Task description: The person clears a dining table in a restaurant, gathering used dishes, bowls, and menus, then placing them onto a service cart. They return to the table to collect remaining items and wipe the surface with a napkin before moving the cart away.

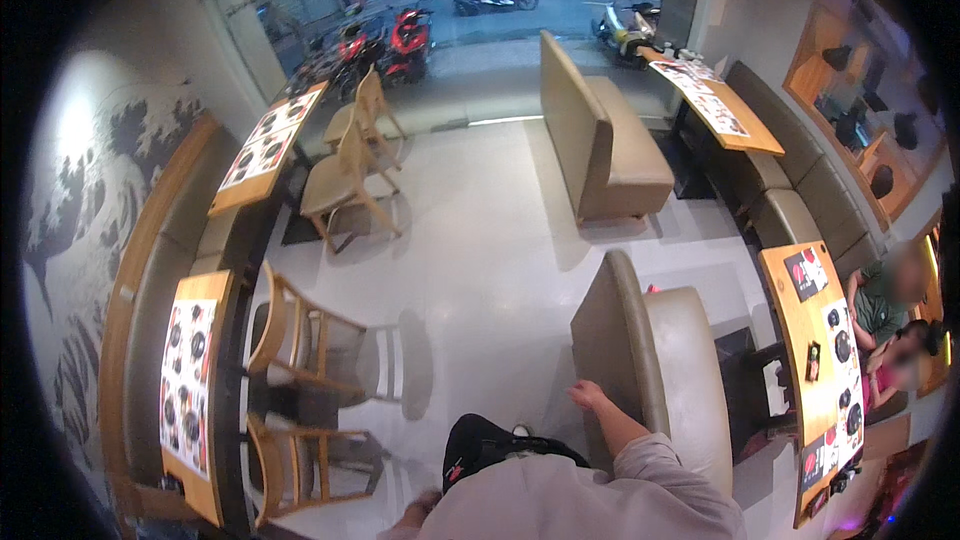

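Note:
My right hand (585, 395) hangs in front of me at the end of a bent forearm, beside the beige bench seat (690, 370) with its tall back (612, 325). Its fingers look loosely curled, and I see nothing in them. Low at my left side, my left hand (428, 498) shows only in part next to my dark trousers (475, 440); its fingers are smeared and partly hidden. The wooden chair (300, 465) stands nearest to that hand, some way to its left. Neither hand touches any furniture.
Pale floor (480, 270) runs between tables. At left are set tables (190, 380) and wooden chairs (350, 185). A second bench (610, 150) stands ahead right. Two people (890, 290) sit behind the right table (810, 340). Parked motorbikes (410, 30) stand outside.

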Demonstrator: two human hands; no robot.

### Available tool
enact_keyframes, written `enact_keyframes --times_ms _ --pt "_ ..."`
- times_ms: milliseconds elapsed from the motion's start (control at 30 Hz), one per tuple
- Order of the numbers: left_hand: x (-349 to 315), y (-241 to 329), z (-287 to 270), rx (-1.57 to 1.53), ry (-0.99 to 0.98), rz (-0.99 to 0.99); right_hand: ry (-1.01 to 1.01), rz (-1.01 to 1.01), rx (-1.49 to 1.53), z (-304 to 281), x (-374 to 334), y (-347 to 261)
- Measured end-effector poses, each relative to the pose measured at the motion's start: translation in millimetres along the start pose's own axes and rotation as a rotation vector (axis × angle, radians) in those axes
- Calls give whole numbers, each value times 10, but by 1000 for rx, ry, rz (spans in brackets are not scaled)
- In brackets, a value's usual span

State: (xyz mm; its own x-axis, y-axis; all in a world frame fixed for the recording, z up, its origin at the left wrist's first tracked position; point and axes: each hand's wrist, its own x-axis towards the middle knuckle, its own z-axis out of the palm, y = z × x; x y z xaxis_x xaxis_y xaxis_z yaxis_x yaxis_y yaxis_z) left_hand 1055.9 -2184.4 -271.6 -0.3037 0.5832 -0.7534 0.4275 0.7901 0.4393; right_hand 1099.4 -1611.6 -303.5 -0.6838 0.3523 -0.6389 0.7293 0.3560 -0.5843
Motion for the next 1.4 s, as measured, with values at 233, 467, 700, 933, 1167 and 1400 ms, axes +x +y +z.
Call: enact_keyframes --times_ms 233,467,700,933,1167,1400 --pt "1135 51 -1739 -542 -7 -540 410 -97 193 -1481 1087 -1813" --pt "3374 38 -4892 93 195 -184 327 195 353 -1697 1768 -1301" --pt "5351 4003 -7580 -434 197 543 465 -38 930 -3018 2509 -2440" --pt "5613 6646 -7720 -632 -349 722 92 -516 1091 -5163 3086 -2626" --pt "6149 8245 -8095 -915 -759 660 -34 -637 1109 -7178 3023 -2834" --pt "7621 9553 -8203 -927 -569 757 320 -336 1115 -8665 3760 -2470"
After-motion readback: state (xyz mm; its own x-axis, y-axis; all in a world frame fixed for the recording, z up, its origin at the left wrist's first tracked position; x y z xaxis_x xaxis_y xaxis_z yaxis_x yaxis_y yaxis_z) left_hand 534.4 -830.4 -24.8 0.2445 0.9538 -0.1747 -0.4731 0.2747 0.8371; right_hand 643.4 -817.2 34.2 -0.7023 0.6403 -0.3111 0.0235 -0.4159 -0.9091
